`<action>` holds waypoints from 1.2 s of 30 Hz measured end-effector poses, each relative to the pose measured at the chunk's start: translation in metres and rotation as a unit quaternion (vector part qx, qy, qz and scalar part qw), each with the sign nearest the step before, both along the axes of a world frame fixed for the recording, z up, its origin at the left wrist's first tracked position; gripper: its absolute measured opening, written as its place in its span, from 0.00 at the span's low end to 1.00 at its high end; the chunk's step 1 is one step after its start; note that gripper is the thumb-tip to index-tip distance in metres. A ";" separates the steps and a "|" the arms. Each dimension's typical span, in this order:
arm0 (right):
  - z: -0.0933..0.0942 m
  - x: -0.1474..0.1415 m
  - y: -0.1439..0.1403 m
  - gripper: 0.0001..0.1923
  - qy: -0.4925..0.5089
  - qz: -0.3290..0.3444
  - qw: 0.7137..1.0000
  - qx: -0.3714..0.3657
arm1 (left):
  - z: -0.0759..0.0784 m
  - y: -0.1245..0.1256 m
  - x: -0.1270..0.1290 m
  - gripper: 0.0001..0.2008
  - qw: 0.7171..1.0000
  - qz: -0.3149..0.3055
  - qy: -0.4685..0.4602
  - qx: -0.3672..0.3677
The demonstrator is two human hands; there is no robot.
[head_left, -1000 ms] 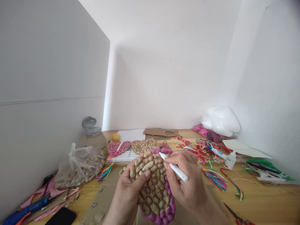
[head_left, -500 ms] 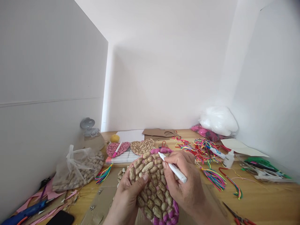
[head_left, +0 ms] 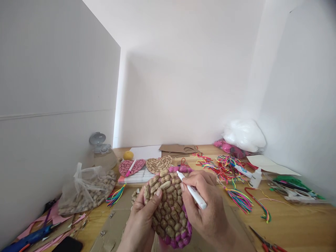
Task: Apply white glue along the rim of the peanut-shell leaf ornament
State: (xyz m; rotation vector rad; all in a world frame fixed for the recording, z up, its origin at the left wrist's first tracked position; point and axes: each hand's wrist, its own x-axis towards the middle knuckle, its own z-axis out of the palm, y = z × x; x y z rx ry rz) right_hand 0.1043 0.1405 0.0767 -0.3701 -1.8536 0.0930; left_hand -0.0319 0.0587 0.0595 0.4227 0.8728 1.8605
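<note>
White walls (head_left: 191, 77) stand around our wooden table (head_left: 301, 224). Our peanut board (head_left: 169, 211) is up in our hands. Our left hand (head_left: 141, 220) pinches its left side, thumb on top. Our right hand (head_left: 207, 206) grips a white marker (head_left: 195, 196), its tip by the board's purple top nuts (head_left: 181, 169). Just now the board's bottom swung a bit left, but the tip stayed near those nuts, so we think the marker work is still there. A bag of peanuts (head_left: 86, 196) sits left of the board; bright strings (head_left: 225, 168) lie behind it, to the right.
</note>
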 end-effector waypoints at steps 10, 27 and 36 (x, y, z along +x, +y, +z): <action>-0.001 -0.002 0.000 0.06 -0.022 -0.018 0.999 0.037 | -0.006 0.002 0.003 0.38 0.997 -0.022 0.061 0.030; -0.003 -0.003 0.001 0.06 -0.021 -0.038 0.998 0.039 | -0.007 0.000 0.013 0.32 0.999 0.000 0.013 0.036; -0.005 -0.003 0.001 0.06 -0.032 -0.030 0.998 0.039 | -0.013 0.005 0.017 0.41 0.998 0.025 0.042 0.029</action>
